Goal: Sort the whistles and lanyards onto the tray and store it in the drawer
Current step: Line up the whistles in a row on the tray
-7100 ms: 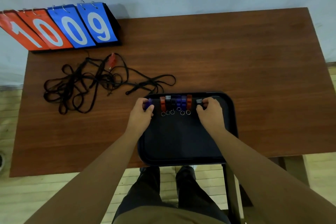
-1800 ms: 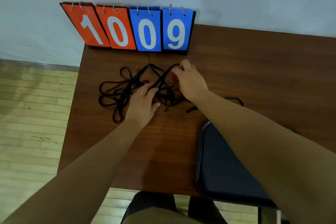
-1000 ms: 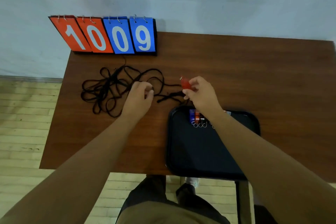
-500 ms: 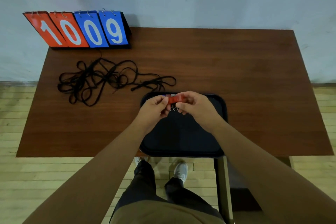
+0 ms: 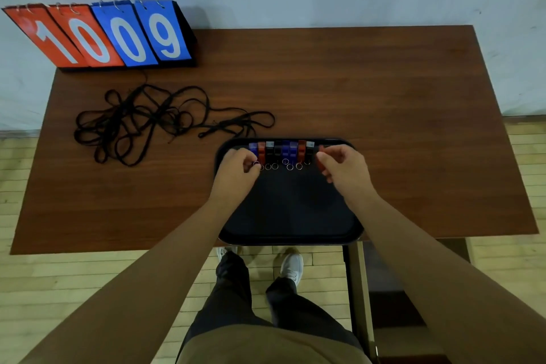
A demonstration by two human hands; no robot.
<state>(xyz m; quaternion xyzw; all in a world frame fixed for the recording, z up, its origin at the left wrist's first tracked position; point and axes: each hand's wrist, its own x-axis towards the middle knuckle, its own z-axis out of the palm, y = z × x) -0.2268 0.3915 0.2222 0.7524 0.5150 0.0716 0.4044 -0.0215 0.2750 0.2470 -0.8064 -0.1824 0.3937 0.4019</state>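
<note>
While the right hand pinches a red whistle between its thumb and curled fingers at the right end of the row, the left hand sits at the row's left end with its fingers curled in toward the palm. Its fingertips lie right at the small metal ring of the leftmost blue whistle. Whether they actually grip that ring I cannot tell.

The other whistles stand side by side along the far edge of the black tray, blue, red and black ones mixed, with their rings pointing toward the person. The red whistle in the right hand is just beside the last one in the row, low over the tray.

The tray lies on the brown wooden table, with its near rim at the table's near edge. The black lanyards lie in a loose tangle on the bare wood to the left of the tray and further back, and one long loop reaches close to the tray's far rim.

At the table's far left corner stands a flip scoreboard with red cards showing 1 and 0 and blue cards showing 0 and 9.
</note>
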